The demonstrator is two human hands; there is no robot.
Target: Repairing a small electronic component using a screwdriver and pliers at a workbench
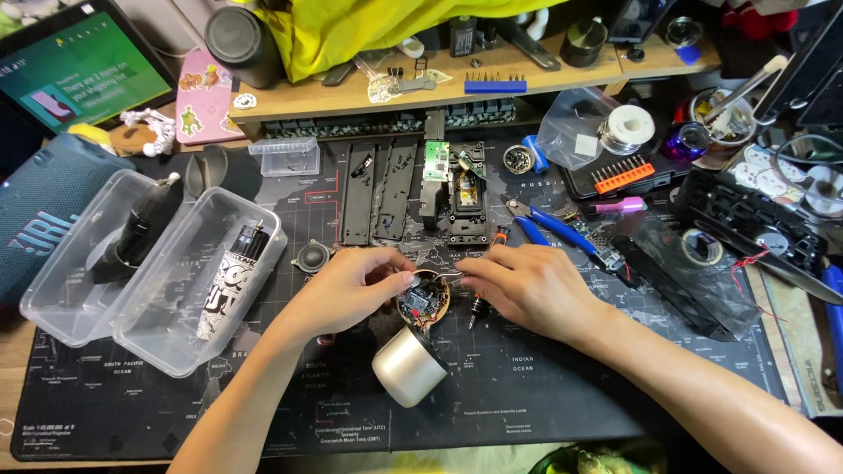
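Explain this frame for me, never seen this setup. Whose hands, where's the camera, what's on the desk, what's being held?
There is one picture, from a camera worn on a person's head and looking down at their own two bare hands. No robot is involved.

The left hand cups a small round open housing with a circuit board showing inside it. The right hand has its fingertips at that housing's rim, beside a small screwdriver. Whether it pinches a wire or a part is too small to tell.

Just below lies a silver cylindrical shell on its side on a dark map-printed desk mat. To the left is an open clear plastic box holding black tools. Blue-handled cutters, an orange bit set and black disassembled parts lie further back.
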